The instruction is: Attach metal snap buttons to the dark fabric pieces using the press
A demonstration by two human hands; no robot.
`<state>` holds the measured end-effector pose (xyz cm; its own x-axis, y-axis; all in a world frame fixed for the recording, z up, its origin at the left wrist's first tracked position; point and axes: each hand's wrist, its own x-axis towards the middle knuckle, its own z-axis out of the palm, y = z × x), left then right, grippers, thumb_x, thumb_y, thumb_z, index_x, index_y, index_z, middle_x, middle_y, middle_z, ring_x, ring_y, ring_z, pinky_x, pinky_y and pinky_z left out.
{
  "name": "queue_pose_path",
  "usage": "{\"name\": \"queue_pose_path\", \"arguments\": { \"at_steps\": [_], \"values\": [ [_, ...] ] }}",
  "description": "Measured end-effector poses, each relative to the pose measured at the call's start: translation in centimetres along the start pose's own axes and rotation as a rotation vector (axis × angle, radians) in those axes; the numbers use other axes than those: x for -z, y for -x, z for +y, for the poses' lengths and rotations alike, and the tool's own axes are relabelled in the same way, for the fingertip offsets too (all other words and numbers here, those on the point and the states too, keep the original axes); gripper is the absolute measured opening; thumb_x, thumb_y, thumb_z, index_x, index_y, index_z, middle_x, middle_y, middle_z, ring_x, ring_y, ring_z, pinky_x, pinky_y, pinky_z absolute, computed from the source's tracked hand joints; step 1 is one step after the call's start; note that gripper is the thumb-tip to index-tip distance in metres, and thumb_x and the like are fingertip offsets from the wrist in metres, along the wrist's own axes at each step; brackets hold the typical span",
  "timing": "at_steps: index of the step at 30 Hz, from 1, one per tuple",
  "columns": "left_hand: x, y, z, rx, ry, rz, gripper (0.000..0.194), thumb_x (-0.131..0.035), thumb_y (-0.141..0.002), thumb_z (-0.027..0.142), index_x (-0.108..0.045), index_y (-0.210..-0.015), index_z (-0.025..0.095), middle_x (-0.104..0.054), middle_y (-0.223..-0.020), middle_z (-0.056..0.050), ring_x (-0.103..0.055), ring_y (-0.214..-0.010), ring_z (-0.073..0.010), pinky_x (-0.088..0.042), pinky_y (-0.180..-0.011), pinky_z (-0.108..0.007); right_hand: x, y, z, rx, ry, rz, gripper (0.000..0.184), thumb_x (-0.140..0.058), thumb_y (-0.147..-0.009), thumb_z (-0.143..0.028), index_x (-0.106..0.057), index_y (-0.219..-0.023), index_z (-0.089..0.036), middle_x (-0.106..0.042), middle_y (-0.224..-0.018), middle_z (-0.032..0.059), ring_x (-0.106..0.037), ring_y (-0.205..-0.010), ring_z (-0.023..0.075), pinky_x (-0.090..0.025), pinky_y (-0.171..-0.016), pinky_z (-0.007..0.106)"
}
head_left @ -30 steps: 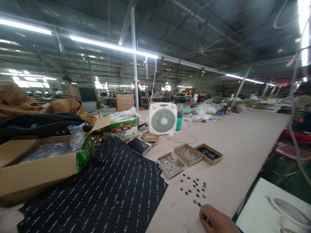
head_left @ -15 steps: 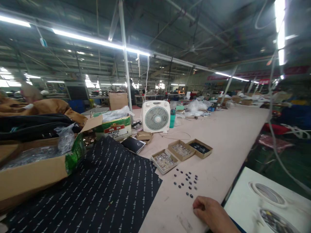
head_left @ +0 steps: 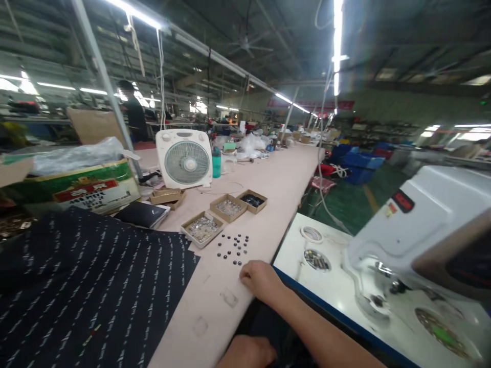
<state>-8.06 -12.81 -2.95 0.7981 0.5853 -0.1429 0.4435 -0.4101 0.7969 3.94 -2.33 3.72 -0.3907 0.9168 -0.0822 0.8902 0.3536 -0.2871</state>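
My right hand [head_left: 263,280] rests at the edge of the pale tabletop [head_left: 184,319], fingers curled together. Anything between its fingertips is hidden. Just beyond it, small dark round buttons [head_left: 229,253] lie scattered in a loose group. My left hand [head_left: 247,352] shows at the bottom, closed and low beside the table edge; what it may hold cannot be made out. Behind the buttons stand two small cardboard boxes of shiny metal pieces, a near box [head_left: 213,239] and a middle box [head_left: 238,215]. A third box [head_left: 261,207] holds black pieces.
Dark printed fabric [head_left: 111,286] covers the table's left side, by a black notebook [head_left: 141,213] and a green carton [head_left: 95,189]. A white fan [head_left: 186,161] and teal bottle [head_left: 216,163] stand behind. To the right is a white machine [head_left: 414,225] on its own table [head_left: 326,286].
The view has swung right, bringing the white machine into sight. My left hand now shows at the bottom. My right hand stays near the buttons, which lie much as before.
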Motion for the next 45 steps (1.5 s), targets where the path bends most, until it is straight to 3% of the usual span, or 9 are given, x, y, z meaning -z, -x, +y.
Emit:
{"name": "queue_pose_path", "arguments": {
  "at_steps": [3, 8, 11, 14, 19, 24, 32, 41, 45],
  "values": [
    [-0.2, 0.4, 0.4, 0.015, -0.065, 0.084, 0.011, -0.069, -0.08, 0.025, -0.067, -0.09, 0.021, -0.068, -0.095, -0.002, -0.065, -0.085, -0.0194, -0.05, -0.073, -0.028, 0.2, -0.3, -0.1, -0.035, 0.03, 0.016, 0.016, -0.062, -0.082, -0.018, -0.078, -0.085, -0.019, -0.076, -0.091, 0.0061, -0.068, -0.087, 0.0219, -0.045, -0.073, 0.028],
    [0.0, 1.5, 1.3, -0.067, -0.194, 0.218, 0.012, -0.06, -0.082, 0.015, -0.063, -0.092, 0.022, -0.068, -0.092, -0.001, -0.064, -0.084, -0.0183, -0.048, -0.073, -0.028, 0.7, 1.3, -0.4, -0.043, -0.062, 0.038, 0.014, -0.061, -0.087, -0.023, -0.075, -0.089, -0.021, -0.074, -0.098, 0.003, -0.065, -0.091, 0.0185, -0.043, -0.075, 0.026],
    [0.1, 1.9, 1.3, -0.127, -0.291, 0.288, 0.02, -0.058, -0.082, 0.012, -0.062, -0.098, 0.023, -0.067, -0.095, -0.002, -0.064, -0.088, -0.0206, -0.049, -0.075, -0.031, 2.0, 5.6, -1.0, 0.0, -0.263, 0.147, 0.012, -0.061, -0.091, -0.023, -0.072, -0.091, -0.021, -0.072, -0.087, -0.0008, -0.063, -0.081, 0.0133, -0.042, -0.072, 0.024],
    [0.0, 2.3, 1.6, -0.174, -0.415, 0.386, 0.02, -0.059, -0.08, 0.013, -0.061, -0.097, 0.023, -0.066, -0.094, -0.002, -0.062, -0.085, -0.0236, -0.047, -0.07, -0.035, 2.7, 11.5, -1.5, -0.066, -0.36, 0.197, 0.007, -0.063, -0.091, -0.023, -0.069, -0.087, -0.021, -0.071, -0.082, -0.0028, -0.063, -0.076, 0.0126, -0.042, -0.071, 0.024],
    [-0.6, 3.1, 2.8, -0.413, -0.51, 0.543, 0.017, -0.052, -0.089, 0.019, -0.061, -0.104, 0.019, -0.064, -0.085, -0.004, -0.056, -0.073, -0.022, -0.039, -0.061, -0.036, -1.4, 18.9, -1.1, -0.286, -0.458, 0.38, 0.007, -0.061, -0.093, -0.024, -0.066, -0.094, -0.021, -0.072, -0.082, -0.0004, -0.067, -0.075, 0.0146, -0.046, -0.07, 0.024],
    [-1.7, 3.9, 4.2, -0.563, -0.513, 0.529, 0.02, -0.045, -0.095, 0.019, -0.063, -0.105, 0.015, -0.066, -0.084, -0.006, -0.051, -0.07, -0.0204, -0.033, -0.061, -0.036, -4.4, 22.1, -1.4, -0.289, -0.624, 0.468, 0.007, -0.059, -0.094, -0.024, -0.065, -0.097, -0.02, -0.071, -0.075, -0.0013, -0.066, -0.065, 0.0125, -0.048, -0.064, 0.022],
    [-1.5, 4.7, 5.5, -0.676, -0.528, 0.485, 0.018, -0.048, -0.095, 0.012, -0.066, -0.096, 0.014, -0.069, -0.08, -0.006, -0.05, -0.069, -0.0188, -0.029, -0.061, -0.035, -3.4, 25.2, -2.1, -0.307, -0.683, 0.359, 0.01, -0.061, -0.092, -0.018, -0.07, -0.093, -0.021, -0.071, -0.077, -0.0025, -0.064, -0.065, 0.0106, -0.048, -0.065, 0.021],
    [-1.4, 5.1, 5.1, -0.72, -0.515, 0.428, 0.02, -0.046, -0.095, 0.01, -0.066, -0.097, 0.012, -0.068, -0.079, -0.007, -0.052, -0.07, -0.0189, -0.031, -0.061, -0.034, -3.3, 26.1, -2.4, -0.275, -0.678, 0.365, 0.012, -0.058, -0.094, -0.017, -0.069, -0.094, -0.021, -0.071, -0.079, -0.002, -0.066, -0.069, 0.0105, -0.046, -0.065, 0.021],
    [-1.4, 5.1, 5.1, -0.716, -0.513, 0.433, 0.019, -0.046, -0.095, 0.01, -0.065, -0.095, 0.013, -0.066, -0.074, -0.005, -0.051, -0.066, -0.0172, -0.031, -0.06, -0.034, -3.3, 26.6, -2.4, -0.215, -0.546, 0.42, 0.012, -0.056, -0.095, -0.017, -0.068, -0.098, -0.021, -0.073, -0.081, -0.0001, -0.068, -0.073, 0.0127, -0.047, -0.069, 0.023]
  ]
}}
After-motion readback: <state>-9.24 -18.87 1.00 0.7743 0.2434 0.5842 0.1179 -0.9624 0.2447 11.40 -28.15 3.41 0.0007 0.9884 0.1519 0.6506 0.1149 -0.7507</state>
